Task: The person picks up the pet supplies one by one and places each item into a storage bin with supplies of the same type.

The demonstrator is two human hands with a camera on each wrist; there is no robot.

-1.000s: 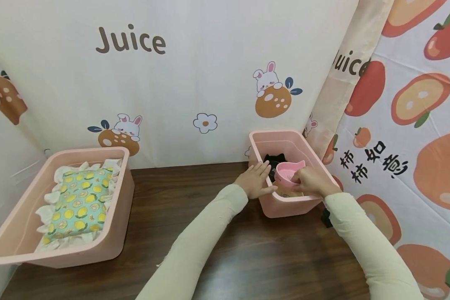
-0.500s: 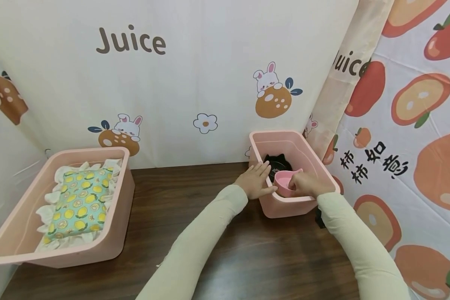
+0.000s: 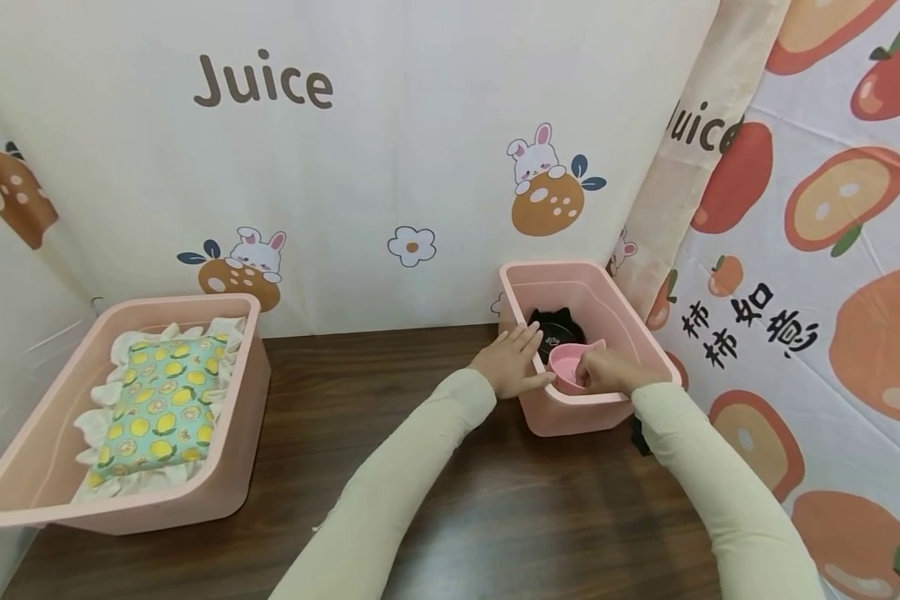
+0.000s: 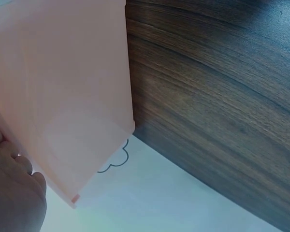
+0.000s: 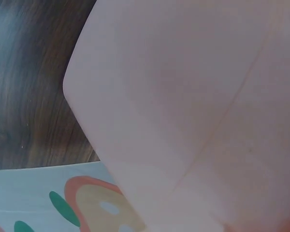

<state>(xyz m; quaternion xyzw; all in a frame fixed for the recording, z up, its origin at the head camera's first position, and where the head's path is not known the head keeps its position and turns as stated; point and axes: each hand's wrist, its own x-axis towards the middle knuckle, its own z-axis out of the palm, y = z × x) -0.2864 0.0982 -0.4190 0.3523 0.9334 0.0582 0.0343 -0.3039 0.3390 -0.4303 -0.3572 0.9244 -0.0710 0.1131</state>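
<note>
A pink bowl with pointed cat-ear corners [image 3: 565, 362] sits low inside the right-hand pink bin [image 3: 558, 283]. My right hand [image 3: 611, 370] reaches over the bin's near right rim and grips the bowl's edge with curled fingers. Just behind the bowl lies a black cat-eared dish [image 3: 557, 328] with a pale paw print. My left hand [image 3: 506, 362] rests on the bin's left rim, fingers extended and thumb apart. The left wrist view shows its knuckles [image 4: 14, 188] beside the bin's outer wall. In the right wrist view the bin wall [image 5: 183, 87] hides the right hand's grip.
At the left stands a larger pink bin [image 3: 251, 375] holding a lemon-print cushion [image 3: 161, 404] with white frills. Both bins stand on a dark wooden table [image 3: 360, 417]. Printed cloths [image 3: 435, 150] hang close behind and at the right.
My right hand has lowered the pink bowl and shifted it slightly left within the bin. More of the black dish now shows, and a tan thing beneath the bowl is covered. The left hand stays put.
</note>
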